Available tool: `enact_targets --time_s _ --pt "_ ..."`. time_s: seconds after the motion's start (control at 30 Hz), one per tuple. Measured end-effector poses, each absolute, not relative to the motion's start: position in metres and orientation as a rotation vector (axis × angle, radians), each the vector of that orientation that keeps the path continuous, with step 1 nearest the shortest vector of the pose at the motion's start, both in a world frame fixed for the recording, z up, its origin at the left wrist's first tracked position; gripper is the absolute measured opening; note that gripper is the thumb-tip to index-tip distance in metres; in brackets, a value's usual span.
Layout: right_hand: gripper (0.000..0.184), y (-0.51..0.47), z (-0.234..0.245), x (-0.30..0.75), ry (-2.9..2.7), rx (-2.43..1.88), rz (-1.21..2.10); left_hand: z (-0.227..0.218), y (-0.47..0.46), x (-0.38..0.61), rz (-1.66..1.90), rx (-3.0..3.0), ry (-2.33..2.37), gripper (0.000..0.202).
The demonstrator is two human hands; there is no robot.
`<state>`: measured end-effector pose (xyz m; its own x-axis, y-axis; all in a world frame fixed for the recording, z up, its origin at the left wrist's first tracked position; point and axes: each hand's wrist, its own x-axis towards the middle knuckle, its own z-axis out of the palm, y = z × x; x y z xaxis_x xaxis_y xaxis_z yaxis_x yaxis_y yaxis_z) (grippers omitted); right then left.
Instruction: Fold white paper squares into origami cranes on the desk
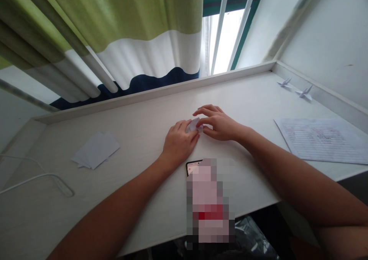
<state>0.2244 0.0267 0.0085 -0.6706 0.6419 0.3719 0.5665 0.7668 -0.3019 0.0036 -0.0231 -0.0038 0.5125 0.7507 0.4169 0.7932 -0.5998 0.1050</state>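
Observation:
A small piece of folded white paper [193, 124] lies on the white desk, between my two hands. My left hand [178, 140] is closed around its left side, with the thumb near its lower edge. My right hand [219, 124] pinches the paper's right side with index finger and thumb, while its other fingers reach out above. The fingers partly cover the paper, so its exact folds cannot be made out. Just below my hands lies a phone [194, 168], most of it blurred out by large pixels.
Loose white paper sheets [99, 149] are fanned out at the left, near a white cable [54, 174]. Two folded paper figures [304, 92] stand at the far right. A lined, written-on sheet [322, 139] lies below them. A raised rim [161, 95] borders the desk beneath the curtain [155, 49].

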Motion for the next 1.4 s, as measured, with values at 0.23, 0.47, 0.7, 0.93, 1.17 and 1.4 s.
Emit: enact_targets --time_s 0.23,0.47,0.7,0.93,1.17,1.4 --pt "0.023 0.026 0.014 0.23 -2.609 -0.958 0.148 -0.002 -0.019 0.0 -0.643 -2.667 -1.332 0.022" --pt "0.023 0.028 0.012 0.228 -2.546 -0.967 0.401 -0.004 -0.015 -0.001 -0.778 -2.712 -1.391 0.022" --pt "0.023 0.027 0.01 0.227 -2.579 -0.959 0.356 -0.008 -0.012 -0.001 -0.806 -2.717 -1.518 0.023" --pt "0.019 0.024 0.01 0.227 -2.547 -0.909 0.167 -0.004 -0.013 -0.001 -0.787 -2.738 -1.434 0.022" --pt "0.023 0.026 0.012 0.231 -2.587 -0.923 0.166 -0.002 -0.014 -0.001 -0.71 -2.749 -1.473 0.028" --pt "0.023 0.03 0.01 0.235 -2.586 -0.887 0.183 -0.003 -0.013 -0.001 -0.726 -2.79 -1.441 0.029"
